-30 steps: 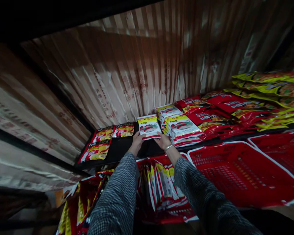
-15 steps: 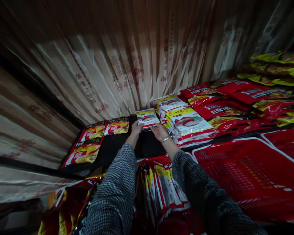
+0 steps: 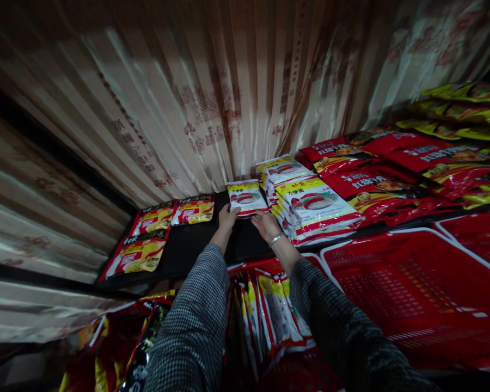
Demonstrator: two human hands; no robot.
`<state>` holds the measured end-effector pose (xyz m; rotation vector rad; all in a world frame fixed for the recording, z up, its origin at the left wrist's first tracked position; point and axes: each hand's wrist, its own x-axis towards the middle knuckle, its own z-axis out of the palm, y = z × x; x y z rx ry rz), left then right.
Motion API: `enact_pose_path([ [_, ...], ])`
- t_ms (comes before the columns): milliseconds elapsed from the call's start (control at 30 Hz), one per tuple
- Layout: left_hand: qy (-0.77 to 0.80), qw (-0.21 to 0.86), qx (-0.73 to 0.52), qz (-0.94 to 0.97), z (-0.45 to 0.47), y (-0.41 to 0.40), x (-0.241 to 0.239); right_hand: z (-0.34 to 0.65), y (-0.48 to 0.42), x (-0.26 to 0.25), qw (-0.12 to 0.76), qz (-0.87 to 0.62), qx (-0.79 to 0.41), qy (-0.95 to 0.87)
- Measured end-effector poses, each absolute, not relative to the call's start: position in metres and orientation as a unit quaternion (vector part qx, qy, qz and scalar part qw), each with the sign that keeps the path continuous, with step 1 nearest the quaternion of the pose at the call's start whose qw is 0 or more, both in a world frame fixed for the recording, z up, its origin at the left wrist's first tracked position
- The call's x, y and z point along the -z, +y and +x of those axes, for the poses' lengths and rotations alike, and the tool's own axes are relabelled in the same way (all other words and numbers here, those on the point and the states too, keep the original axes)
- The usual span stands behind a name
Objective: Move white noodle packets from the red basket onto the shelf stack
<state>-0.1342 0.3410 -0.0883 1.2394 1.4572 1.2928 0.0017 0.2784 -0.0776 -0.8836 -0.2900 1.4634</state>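
Observation:
A small stack of white, yellow and red packets [image 3: 246, 196] lies on a dark shelf [image 3: 196, 245] at the back, by a pleated curtain. My left hand [image 3: 226, 220] grips its near left edge. My right hand [image 3: 267, 224], with a bracelet on the wrist, holds the near right edge. Both hands have fingers curled under the packets. A taller stack of the same packets [image 3: 310, 204] sits just to the right, touching or nearly touching.
Red and yellow packets [image 3: 155, 234] lie flat at the shelf's left. Red packets [image 3: 371, 174] and yellow-green ones [image 3: 461, 103] fill the right. A red plastic basket [image 3: 412, 283] sits at lower right. Below the shelf, more packets [image 3: 273, 316] stand upright in another basket.
The packets in my hands have gone further back on the shelf, beside the taller stack, and now lie flat there. The view has shifted slightly.

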Motion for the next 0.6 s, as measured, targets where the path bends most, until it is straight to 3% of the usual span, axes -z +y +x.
enact_pose_path([
  [300,0.568,0.447,-0.527,0.446,-0.113,0.34,0.085,0.003,0.295,0.081,0.661,-0.395,-0.611,-0.181],
  [600,0.625,0.354,-0.493,0.491,-0.118,0.292,0.084,0.006,0.256,0.089,0.639,-0.419,-0.622,-0.174],
])
